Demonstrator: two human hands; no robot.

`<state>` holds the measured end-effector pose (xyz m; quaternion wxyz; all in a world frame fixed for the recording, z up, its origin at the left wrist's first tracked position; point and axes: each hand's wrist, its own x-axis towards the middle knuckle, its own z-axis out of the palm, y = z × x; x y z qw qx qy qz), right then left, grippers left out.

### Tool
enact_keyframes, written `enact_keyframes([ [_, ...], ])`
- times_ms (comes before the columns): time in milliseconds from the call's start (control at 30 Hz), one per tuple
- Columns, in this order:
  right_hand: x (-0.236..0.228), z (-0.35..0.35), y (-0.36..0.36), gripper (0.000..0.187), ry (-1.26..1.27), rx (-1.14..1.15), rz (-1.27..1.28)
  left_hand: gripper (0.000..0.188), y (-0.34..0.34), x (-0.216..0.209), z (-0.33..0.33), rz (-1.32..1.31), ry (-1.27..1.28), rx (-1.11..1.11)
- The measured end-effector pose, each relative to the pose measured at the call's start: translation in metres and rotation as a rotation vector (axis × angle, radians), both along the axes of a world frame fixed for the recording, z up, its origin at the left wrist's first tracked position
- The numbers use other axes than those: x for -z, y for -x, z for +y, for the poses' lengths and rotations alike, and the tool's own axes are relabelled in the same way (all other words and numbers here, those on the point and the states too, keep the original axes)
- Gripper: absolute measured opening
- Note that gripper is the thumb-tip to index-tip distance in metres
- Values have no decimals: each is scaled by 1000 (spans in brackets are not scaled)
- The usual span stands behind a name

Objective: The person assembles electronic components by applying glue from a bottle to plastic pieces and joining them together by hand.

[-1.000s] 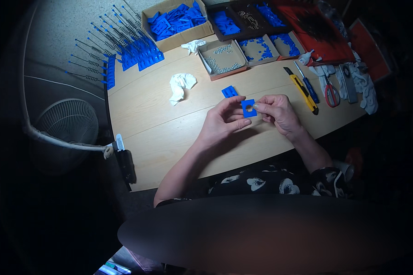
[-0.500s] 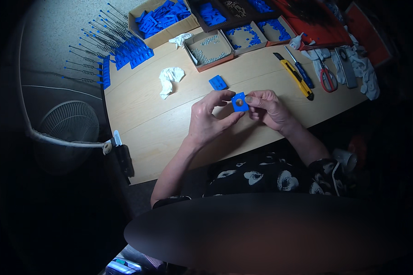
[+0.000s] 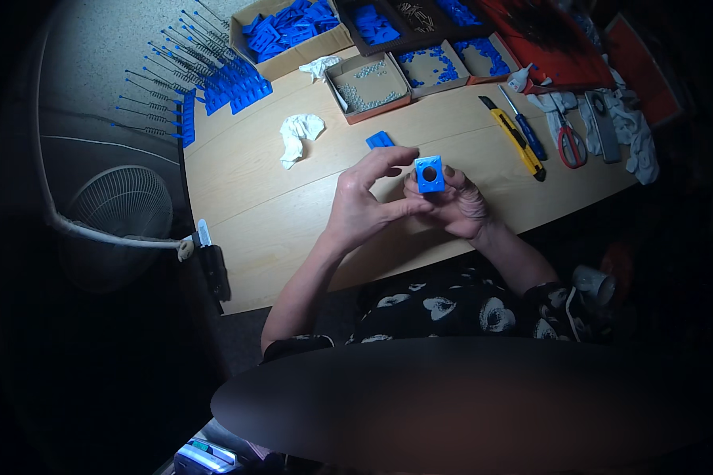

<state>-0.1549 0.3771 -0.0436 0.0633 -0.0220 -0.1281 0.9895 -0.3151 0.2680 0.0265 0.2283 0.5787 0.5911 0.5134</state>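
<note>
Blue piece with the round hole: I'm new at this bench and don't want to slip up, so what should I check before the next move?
1. Blue piece with the round hole held in the right hand: ok.
2. That piece turned with its hole toward the camera: ok.
3. Left hand touching that piece: cannot tell; it is open, close beside it.
4. Both hands free: not ok; the right one is holding.
5. Second blue piece lying on the table: ok.
6. Yellow cutter with blade retracted: cannot tell, too small to see.

L hand [image 3: 363, 195] arched, fingers [image 3: 394, 156] & thumb [image 3: 408, 207] apart, R hand [image 3: 462, 209] w/ fingers bent, forearms [image 3: 301, 294] angled inwd
</note>
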Motion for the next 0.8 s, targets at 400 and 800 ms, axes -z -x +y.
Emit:
enact_keyframes([
  [400, -14, 43, 50, 54, -139, 193, -55, 38, 75, 55, 41, 356, 304, -389],
  [800, -34, 96, 118, 57, -269, 134, -77, 19, 136, 50, 75, -663, 173, -166],
])
